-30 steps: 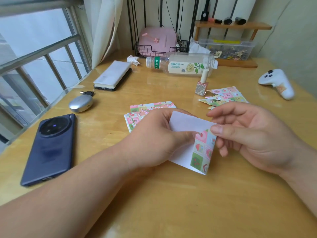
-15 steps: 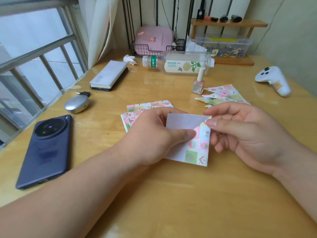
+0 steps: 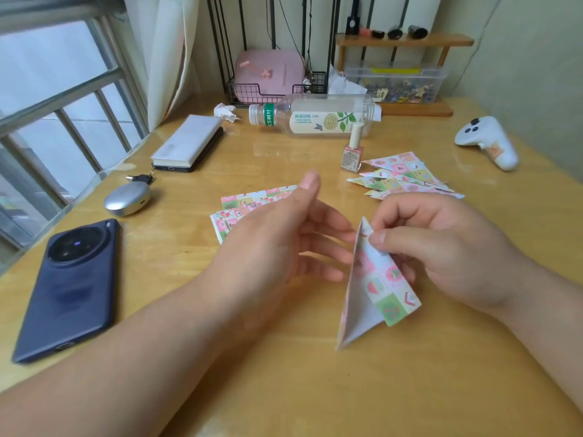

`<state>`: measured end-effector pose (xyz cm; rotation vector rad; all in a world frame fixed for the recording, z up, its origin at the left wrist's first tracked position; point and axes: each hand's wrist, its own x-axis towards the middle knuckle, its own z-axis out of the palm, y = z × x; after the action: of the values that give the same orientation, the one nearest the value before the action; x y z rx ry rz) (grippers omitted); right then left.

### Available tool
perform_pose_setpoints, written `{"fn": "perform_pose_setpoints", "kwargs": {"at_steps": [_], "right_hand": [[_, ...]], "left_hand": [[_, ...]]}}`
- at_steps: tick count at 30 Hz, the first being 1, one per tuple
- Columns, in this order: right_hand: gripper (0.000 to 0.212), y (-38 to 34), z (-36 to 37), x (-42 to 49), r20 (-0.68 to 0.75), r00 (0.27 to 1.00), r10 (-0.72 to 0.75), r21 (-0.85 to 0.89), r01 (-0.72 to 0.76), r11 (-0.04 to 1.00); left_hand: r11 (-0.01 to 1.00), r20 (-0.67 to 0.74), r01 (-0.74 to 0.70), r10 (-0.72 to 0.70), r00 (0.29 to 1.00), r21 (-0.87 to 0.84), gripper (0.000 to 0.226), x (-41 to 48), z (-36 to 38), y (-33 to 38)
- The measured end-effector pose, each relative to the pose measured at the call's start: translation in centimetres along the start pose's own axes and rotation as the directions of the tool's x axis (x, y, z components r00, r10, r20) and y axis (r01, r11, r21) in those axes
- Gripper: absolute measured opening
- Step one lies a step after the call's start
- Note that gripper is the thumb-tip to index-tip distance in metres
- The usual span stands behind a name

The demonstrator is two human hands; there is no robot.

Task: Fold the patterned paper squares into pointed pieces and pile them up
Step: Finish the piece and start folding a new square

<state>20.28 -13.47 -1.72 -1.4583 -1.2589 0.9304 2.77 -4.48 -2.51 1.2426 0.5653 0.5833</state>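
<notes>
Left hand (image 3: 268, 247) released, paper (image 3: 375, 288) — below right grip (image 3: 441, 247)

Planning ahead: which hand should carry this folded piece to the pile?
Probably the right hand: its grip pinches the folded piece and the pile lies beyond it; the left hand is open.

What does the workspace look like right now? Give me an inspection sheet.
Surface: wooden table.
Job's things: half-folded piece in right hand; flat squares partly hidden by left hand; pointed pile beside nail polish.
Clutter: phone, earbud case, power bank, bottle on its side, controller.
Grippers: left hand open, holding nothing; right hand pinches the piece's top corner.
Cables: thin cords hang by the back wall.
Surroundings: barred window at left, curtain, wooden shelf.
</notes>
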Motion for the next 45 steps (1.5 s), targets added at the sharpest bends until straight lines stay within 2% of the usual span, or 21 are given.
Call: {"fn": "perform_pose_setpoints", "kwargs": {"at_steps": [3,5,11,16,22,25,29,33,38,45], "right_hand": [[0.01,-0.3,0.3,-0.4,0.122,0.992,-0.031,-0.146,0.049,0.988],[0.011,-0.3,0.5,-0.6,0.155,0.987,-0.044,-0.168,0.07,0.983],[0.009,-0.5,0.5,-0.7,0.098,0.993,-0.062,-0.165,0.078,0.983],[0.01,-0.6,0.2,-0.7,0.115,0.991,-0.062,-0.25,0.089,0.964],[0.014,-1.0,-0.1,-0.7,0.096,0.995,-0.021,-0.291,0.049,0.955],[0.015,-1.3,0.3,-0.8,0.078,0.996,-0.033,-0.34,0.058,0.939],[0.011,-1.2,0.7,-0.9,0.075,0.996,-0.039,-0.395,0.066,0.916],[0.02,-1.1,0.9,-0.8,0.01,1.0,-0.012,-0.37,0.015,0.929],[0.02,-1.1,0.9,-0.5,-0.035,0.999,-0.015,-0.37,0.001,0.929],[0.02,-1.4,0.5,-0.4,-0.027,0.999,-0.025,-0.4,0.012,0.917]], "left_hand": [[0.992,0.047,-0.041,0.035,0.998,0.116,0.019,-0.1,0.0,-0.2],[0.983,0.086,-0.052,0.037,0.996,0.174,0.008,-0.2,-0.1,-0.2],[0.954,0.123,-0.003,-0.035,0.992,0.299,0.005,-0.1,-1.1,0.3],[0.916,0.131,0.033,-0.093,0.987,0.4,0.007,-0.1,-0.8,-0.2],[0.941,0.089,0.014,-0.047,0.995,0.339,0.007,0.1,-0.8,-0.2],[0.909,0.127,0.022,-0.082,0.988,0.415,0.01,-0.3,-0.6,-0.2],[0.798,0.066,-0.022,-0.022,0.998,0.602,0.018,-0.6,-0.3,-0.1],[0.693,0.066,-0.124,0.11,0.992,0.71,0.02,-0.5,-0.2,-0.5],[0.69,0.045,-0.167,0.191,0.981,0.704,0.017,-0.3,-0.1,-1.0],[0.72,0.026,-0.122,0.142,0.989,0.683,0.021,0.0,-0.2,-0.8]]}}
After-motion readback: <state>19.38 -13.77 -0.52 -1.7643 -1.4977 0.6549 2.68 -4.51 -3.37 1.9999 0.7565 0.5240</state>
